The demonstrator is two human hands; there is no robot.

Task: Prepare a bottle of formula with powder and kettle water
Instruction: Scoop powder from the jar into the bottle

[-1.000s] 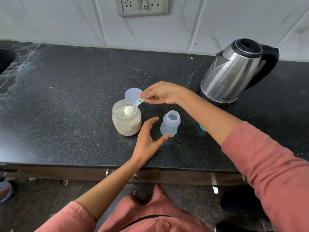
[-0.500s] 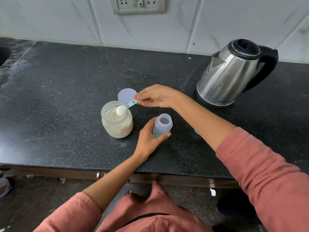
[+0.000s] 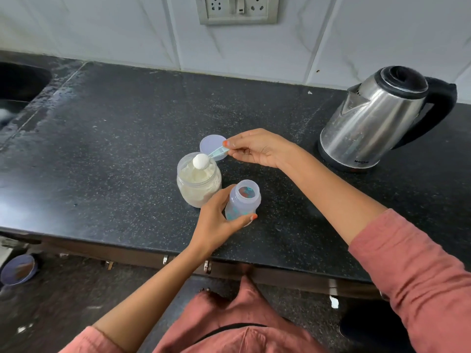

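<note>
The bottle (image 3: 243, 200) is gripped by the left hand (image 3: 216, 220). The thumb is curled round its near side and the fingers round its far side. The bottle is held upright, so its long side runs up and down and its open mouth points up. It is made of clear plastic, with blue-green marks on its side. No cap is on it. It is found near the front edge of the black counter (image 3: 114, 149), just beside the powder jar (image 3: 198, 184), on the jar's right.

The handle of a small blue-green scoop (image 3: 209, 157) is pinched by the right hand (image 3: 257, 149) between thumb and fingertips. The scoop is held almost flat. Its long side runs from the hand out to the left and a little toward the person. Its round bowl is piled with white powder and is held over the jar's open mouth.

The jar is clear and round, and it is filled most of the way with pale powder. Its lid (image 3: 212, 146) is laid flat on the counter just behind it, partly under the scoop's handle.

A shiny steel kettle (image 3: 377, 123) with a black handle is set well apart at the right, spout turned left. A socket plate (image 3: 237, 8) is fixed on the white wall behind. A dark sink (image 3: 17, 82) is seen at the far left.
</note>
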